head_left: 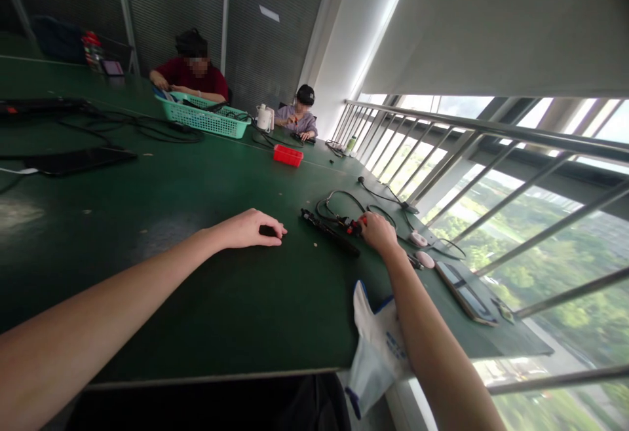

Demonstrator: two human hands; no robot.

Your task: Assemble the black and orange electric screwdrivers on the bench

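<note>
My left hand (249, 228) rests on the green table (206, 287) with its fingers curled over a small black object (268, 230). To its right lies a long black tool (329, 230) with red parts and black cables (344, 205) looping off it. My right hand (377, 230) is at the tool's right end, fingers closed on the red part (354, 224) there. Whether it grips or only touches is hard to tell.
A phone (466, 292) and two small pink-white devices (421, 249) lie by the right edge near the railing. A white glove (378, 346) hangs off the front edge. A red tray (287, 154), a teal basket (206, 116), cables and two seated people are at the far end.
</note>
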